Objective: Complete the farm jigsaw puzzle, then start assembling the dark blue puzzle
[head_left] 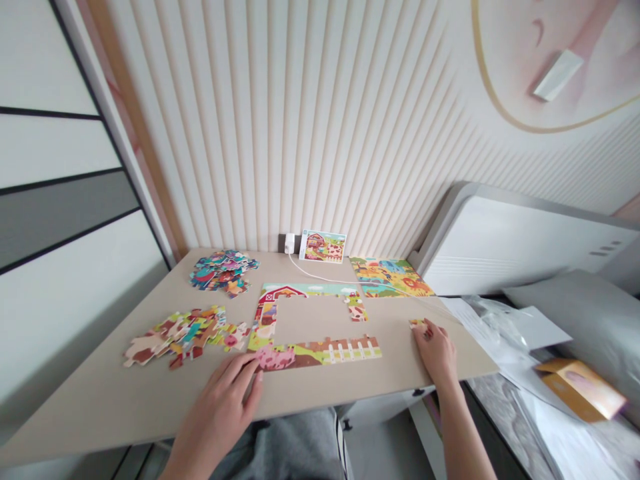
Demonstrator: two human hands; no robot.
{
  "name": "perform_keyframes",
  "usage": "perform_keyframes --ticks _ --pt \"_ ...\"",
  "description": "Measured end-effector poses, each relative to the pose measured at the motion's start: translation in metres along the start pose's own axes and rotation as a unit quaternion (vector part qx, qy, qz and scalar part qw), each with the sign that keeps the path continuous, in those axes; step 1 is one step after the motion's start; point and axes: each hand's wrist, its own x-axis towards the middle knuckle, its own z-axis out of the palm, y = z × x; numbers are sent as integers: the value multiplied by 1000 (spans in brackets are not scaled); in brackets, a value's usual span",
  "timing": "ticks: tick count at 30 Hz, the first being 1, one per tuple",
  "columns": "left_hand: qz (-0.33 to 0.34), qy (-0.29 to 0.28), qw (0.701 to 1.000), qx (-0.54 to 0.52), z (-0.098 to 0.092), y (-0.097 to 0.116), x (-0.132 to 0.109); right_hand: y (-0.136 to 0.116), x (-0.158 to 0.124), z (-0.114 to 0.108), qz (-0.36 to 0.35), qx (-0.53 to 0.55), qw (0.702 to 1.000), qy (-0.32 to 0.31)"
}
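Farm puzzle [320, 353] lies on the table [310, 393], border joined except at right; loose pieces [173, 333] lie unplaced. Left hand [225, 387] rests open at its near-left corner; right hand [436, 350] pinches a piece [415, 323].

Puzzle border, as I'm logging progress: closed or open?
Open: the puzzle border has a gap at right, between the cow piece and the fence.

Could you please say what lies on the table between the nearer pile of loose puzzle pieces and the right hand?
In the head view, the partly joined puzzle border lies between that nearer pile and the right hand.
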Motion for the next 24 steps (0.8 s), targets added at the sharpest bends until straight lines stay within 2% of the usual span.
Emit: perform_keyframes --ticks 3,6,9,13,16,21,24 --pt "-2 3 1000 -2 0 0 0 0 0 0 -24 99 995 -1" --pt "-1 0 1000 -4 -1 1 1 -6 -4 0 -34 186 981 -49" --pt "-2 -5 1000 0 -2 1 2 -20 -11 1 -15 308 946 -104" --pt "-3 -3 1000 0 -2 2 3 -44 -20 5 23 443 891 -97" --pt "-3 -3 1000 -4 -3 4 3 -58 -23 10 27 476 875 -81" --pt "-8 -12 1000 0 -6 5 3 -62 -24 15 43 473 877 -71" --pt "-9 -15 1000 2 -7 5 4 -62 -26 12 26 460 885 -58"
